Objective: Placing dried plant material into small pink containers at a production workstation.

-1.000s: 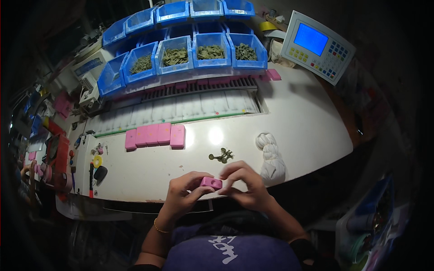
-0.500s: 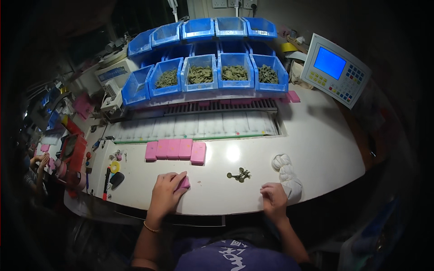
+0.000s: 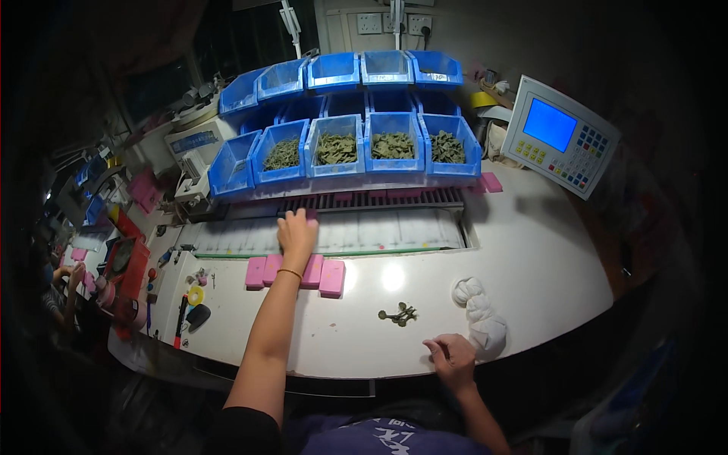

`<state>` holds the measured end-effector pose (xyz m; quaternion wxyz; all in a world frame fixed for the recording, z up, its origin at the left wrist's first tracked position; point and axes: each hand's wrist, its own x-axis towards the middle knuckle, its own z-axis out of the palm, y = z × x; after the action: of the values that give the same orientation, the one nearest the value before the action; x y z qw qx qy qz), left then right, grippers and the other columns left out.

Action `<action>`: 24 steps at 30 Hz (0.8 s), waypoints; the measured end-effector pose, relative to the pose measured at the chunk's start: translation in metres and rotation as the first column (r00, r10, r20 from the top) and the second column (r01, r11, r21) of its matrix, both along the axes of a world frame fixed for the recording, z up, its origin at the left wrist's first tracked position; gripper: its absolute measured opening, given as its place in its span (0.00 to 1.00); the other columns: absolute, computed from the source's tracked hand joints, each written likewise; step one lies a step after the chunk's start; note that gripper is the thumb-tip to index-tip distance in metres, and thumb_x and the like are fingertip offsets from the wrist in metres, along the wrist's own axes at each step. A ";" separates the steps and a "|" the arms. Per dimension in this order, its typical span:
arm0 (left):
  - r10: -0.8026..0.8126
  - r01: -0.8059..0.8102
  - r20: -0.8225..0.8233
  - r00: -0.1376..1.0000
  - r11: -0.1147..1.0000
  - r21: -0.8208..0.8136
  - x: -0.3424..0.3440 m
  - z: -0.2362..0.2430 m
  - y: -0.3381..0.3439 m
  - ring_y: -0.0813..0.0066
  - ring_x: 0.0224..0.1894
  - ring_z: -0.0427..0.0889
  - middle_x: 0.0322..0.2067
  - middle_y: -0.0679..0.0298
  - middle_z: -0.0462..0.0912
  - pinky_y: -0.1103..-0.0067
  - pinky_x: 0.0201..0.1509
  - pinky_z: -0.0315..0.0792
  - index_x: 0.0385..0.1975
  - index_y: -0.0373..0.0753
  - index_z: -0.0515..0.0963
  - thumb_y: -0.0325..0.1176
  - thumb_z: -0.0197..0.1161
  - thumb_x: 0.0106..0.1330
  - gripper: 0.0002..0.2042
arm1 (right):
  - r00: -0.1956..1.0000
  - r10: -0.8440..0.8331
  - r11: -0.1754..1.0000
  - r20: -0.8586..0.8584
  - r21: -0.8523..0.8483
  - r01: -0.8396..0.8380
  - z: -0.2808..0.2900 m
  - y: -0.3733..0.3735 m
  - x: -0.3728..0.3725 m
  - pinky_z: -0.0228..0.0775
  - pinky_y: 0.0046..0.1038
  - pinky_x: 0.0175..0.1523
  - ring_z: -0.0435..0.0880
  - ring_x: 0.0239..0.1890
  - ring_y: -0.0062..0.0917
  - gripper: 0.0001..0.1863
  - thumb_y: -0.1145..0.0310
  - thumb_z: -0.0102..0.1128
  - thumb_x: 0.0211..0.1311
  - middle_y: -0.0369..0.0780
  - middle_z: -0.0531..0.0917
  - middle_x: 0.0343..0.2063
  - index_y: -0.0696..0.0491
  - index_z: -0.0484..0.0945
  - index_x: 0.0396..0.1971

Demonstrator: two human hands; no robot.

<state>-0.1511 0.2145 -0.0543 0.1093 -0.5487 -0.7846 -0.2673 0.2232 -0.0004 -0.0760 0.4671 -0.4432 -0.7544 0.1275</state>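
My left arm stretches forward over the worktop, and my left hand (image 3: pixel 298 233) is at the dark slatted rack (image 3: pixel 371 200). Its fingers are closed round a small pink block (image 3: pixel 312 215), mostly hidden by the hand. Under the forearm stands a row of pink blocks (image 3: pixel 332 277) along the near side of the white strip. My right hand (image 3: pixel 455 362) rests near the front edge with fingers curled and thumb sticking out; what it holds, if anything, is hidden. Beside it lies a twisted white cloth (image 3: pixel 485 327). Ahead of it is a small sprig of dried green leaves (image 3: pixel 400 314).
Blue bins (image 3: pixel 394 164) stand in tiers at the back, several holding dried leaves. A control panel (image 3: pixel 561 136) with a blue screen is at right. A tape roll (image 3: pixel 196 296), a dark mouse-shaped object (image 3: pixel 199 317) and a red container (image 3: pixel 130 265) lie left. Another person's hands (image 3: pixel 74 274) show far left.
My left hand has carried the pink block forward from the near worktop to the slatted rack. My right hand has shifted slightly, its thumb now out. The whole view has tilted up a little.
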 end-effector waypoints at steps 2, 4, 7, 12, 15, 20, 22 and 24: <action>0.100 -0.105 -0.046 0.994 0.988 -0.118 -0.008 0.000 -0.001 0.47 0.49 0.76 0.46 0.49 0.78 0.58 0.49 0.75 0.52 0.41 0.77 0.44 0.63 0.59 0.23 | 0.999 -0.036 0.998 -0.004 0.052 0.036 -0.001 -0.001 -0.002 0.69 0.33 0.29 0.79 0.23 0.33 0.09 0.76 0.70 0.53 0.39 0.81 0.23 0.54 0.77 0.31; 0.112 -0.118 -0.091 0.989 0.991 -0.056 -0.016 0.002 -0.012 0.47 0.50 0.75 0.48 0.48 0.77 0.59 0.51 0.74 0.53 0.40 0.77 0.46 0.63 0.60 0.23 | 0.999 -0.044 0.997 0.006 0.061 0.043 0.003 0.000 -0.002 0.70 0.33 0.30 0.80 0.23 0.34 0.09 0.76 0.70 0.54 0.39 0.82 0.24 0.54 0.77 0.32; 0.131 -0.128 -0.108 0.985 0.991 0.040 -0.013 0.015 -0.044 0.46 0.54 0.73 0.56 0.46 0.72 0.59 0.57 0.69 0.56 0.37 0.74 0.50 0.62 0.63 0.27 | 0.999 -0.052 0.995 -0.001 0.083 0.052 0.007 0.001 -0.005 0.71 0.33 0.31 0.80 0.24 0.35 0.08 0.78 0.68 0.56 0.41 0.82 0.26 0.55 0.77 0.34; -0.263 0.264 -0.059 0.963 0.964 0.017 0.075 0.007 -0.126 0.50 0.56 0.71 0.58 0.48 0.71 0.59 0.61 0.63 0.58 0.34 0.72 0.50 0.63 0.64 0.29 | 0.979 -0.121 0.988 -0.163 0.073 0.134 -0.009 -0.003 -0.003 0.73 0.34 0.34 0.82 0.27 0.38 0.09 0.81 0.64 0.57 0.44 0.83 0.29 0.57 0.77 0.37; -0.323 0.333 -0.202 0.925 0.943 0.016 0.095 0.007 -0.155 0.53 0.54 0.71 0.53 0.51 0.75 0.61 0.61 0.62 0.56 0.35 0.74 0.47 0.65 0.62 0.27 | 0.993 -0.078 0.991 -0.088 0.101 0.087 0.000 -0.002 -0.006 0.75 0.34 0.36 0.83 0.29 0.41 0.09 0.81 0.63 0.57 0.46 0.83 0.30 0.58 0.77 0.38; -0.514 0.526 0.126 0.849 0.843 -0.109 0.101 0.017 -0.182 0.56 0.49 0.72 0.45 0.54 0.76 0.64 0.57 0.63 0.53 0.36 0.76 0.45 0.71 0.56 0.28 | 0.948 -0.059 0.980 -0.313 -0.197 -0.004 -0.004 -0.014 -0.009 0.75 0.29 0.34 0.85 0.31 0.30 0.08 0.78 0.59 0.64 0.44 0.84 0.31 0.59 0.78 0.42; -0.523 0.530 0.093 0.847 0.842 -0.097 0.089 0.013 -0.187 0.62 0.45 0.72 0.38 0.59 0.75 0.69 0.48 0.67 0.51 0.37 0.78 0.42 0.72 0.56 0.25 | 0.938 -0.022 0.971 -0.346 -0.232 -0.062 0.002 -0.015 -0.018 0.74 0.27 0.34 0.84 0.30 0.27 0.08 0.77 0.59 0.64 0.43 0.84 0.31 0.59 0.79 0.42; -0.498 0.568 0.557 0.665 0.821 0.056 0.094 0.017 -0.198 0.68 0.44 0.72 0.37 0.62 0.75 0.73 0.44 0.70 0.51 0.36 0.78 0.40 0.73 0.56 0.24 | 0.934 0.027 0.945 -0.357 -0.295 -0.140 0.015 -0.013 -0.027 0.72 0.25 0.33 0.82 0.28 0.25 0.07 0.75 0.60 0.65 0.42 0.82 0.28 0.58 0.81 0.42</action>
<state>-0.0570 0.0169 -0.0372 -0.2369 -0.6594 -0.6012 -0.3843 0.1960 -0.0135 -0.0609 0.5105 -0.4495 -0.6479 0.3429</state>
